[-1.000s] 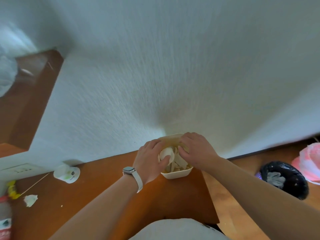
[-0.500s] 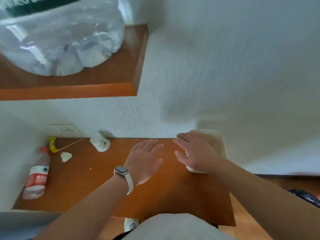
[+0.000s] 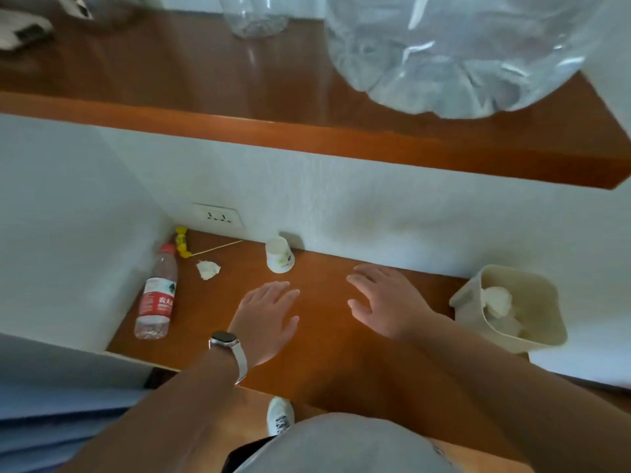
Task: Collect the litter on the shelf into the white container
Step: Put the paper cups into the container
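Note:
The white container (image 3: pixel 539 336) stands at the right end of the lower wooden shelf (image 3: pixel 327 356), with crumpled white paper (image 3: pixel 496 298) inside. Litter lies at the shelf's left: a paper cup (image 3: pixel 279 255) on its side by the wall, a crumpled tissue (image 3: pixel 208 269), a plastic water bottle (image 3: pixel 156 295) with a red label, a yellow candy wrapper (image 3: pixel 181 242) and a thin wooden stick (image 3: pixel 218 248). My left hand (image 3: pixel 264 319), with a watch on the wrist, hovers open over the shelf's middle. My right hand (image 3: pixel 386 298) is open beside it, left of the container. Neither holds anything.
An upper wooden shelf (image 3: pixel 307 97) carries a large clear water jug (image 3: pixel 461 52) and a clear bottle (image 3: pixel 256 15). A wall socket (image 3: pixel 218 216) sits above the litter corner. White walls close off the back and left. My shoe (image 3: pixel 280 414) shows below the shelf edge.
Both hands have left the container and moved left over the shelf, fingers spread. The view has swung left and up, bringing the litter corner and upper shelf into view.

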The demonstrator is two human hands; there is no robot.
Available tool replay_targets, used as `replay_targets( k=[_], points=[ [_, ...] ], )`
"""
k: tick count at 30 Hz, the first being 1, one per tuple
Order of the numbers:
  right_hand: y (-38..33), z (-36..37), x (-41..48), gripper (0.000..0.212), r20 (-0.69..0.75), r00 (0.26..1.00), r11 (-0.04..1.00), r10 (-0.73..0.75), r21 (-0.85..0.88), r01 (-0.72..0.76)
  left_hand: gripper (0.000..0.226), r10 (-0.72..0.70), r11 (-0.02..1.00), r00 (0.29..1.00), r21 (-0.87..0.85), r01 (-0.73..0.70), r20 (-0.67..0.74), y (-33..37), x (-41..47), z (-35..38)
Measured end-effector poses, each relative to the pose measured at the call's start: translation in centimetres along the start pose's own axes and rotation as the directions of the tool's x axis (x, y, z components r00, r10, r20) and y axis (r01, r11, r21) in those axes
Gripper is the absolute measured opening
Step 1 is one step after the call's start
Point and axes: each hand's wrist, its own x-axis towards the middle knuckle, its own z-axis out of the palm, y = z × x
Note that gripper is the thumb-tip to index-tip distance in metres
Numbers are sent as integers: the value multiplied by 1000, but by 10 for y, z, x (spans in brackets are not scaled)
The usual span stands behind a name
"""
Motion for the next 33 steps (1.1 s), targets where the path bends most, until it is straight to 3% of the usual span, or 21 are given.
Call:
replay_targets(
  k=[6, 13, 22, 27, 33],
  points=[
    [-48, 27, 48, 52, 60, 997, 999, 47, -5, -47, 46, -102, 993, 992, -52, 106, 73, -78, -11, 16],
    [-87, 54, 102, 50, 21, 996, 995, 92, -36, -91, 46, -194, 959, 968, -176, 221, 160, -137, -7, 42],
    [-98, 73, 176, 56, -76, 994, 996, 79, -39, -82, 40, -192, 943, 958, -231, 240, 213, -150, 23, 76],
    [-91, 83, 201, 60, -9, 995, 994, 100, -32, -100, 32, -172, 941, 967, -258, 217, 186, -145, 36, 89],
    [-88, 91, 199, 44, 15, 995, 995, 102, -22, -101, 25, -142, 947, 977, -264, 180, 159, -147, 39, 92]
  ],
)
